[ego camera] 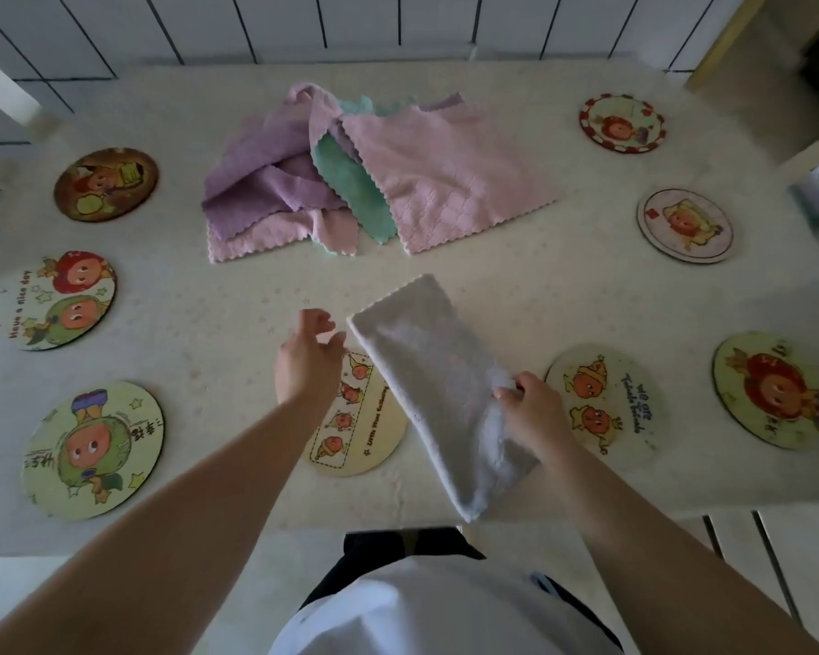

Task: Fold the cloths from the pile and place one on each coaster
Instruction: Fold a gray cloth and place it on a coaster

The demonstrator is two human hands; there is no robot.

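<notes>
We're mid-fold: our right hand (533,408) pinches the white cloth (438,390), which hangs just beyond our left hand's (309,359) loose, empty fingers; next we catch that far corner, then the coaster (370,432) below

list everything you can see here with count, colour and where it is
white cloth: 1, white, folded long, held up over the table's near middle
cloth pile: 1 heap, pink, purple and green cloths, far middle of the table
coasters: 8, round with cartoon prints; three down the left side, one near middle, partly under the white cloth, one right of it, three down the right side
table: 1, cream patterned covering
tiled wall: white tiles, dark joints, behind the table
left hand: open, reaching toward the cloth's left edge
right hand: pinches the white cloth's right edge
</notes>
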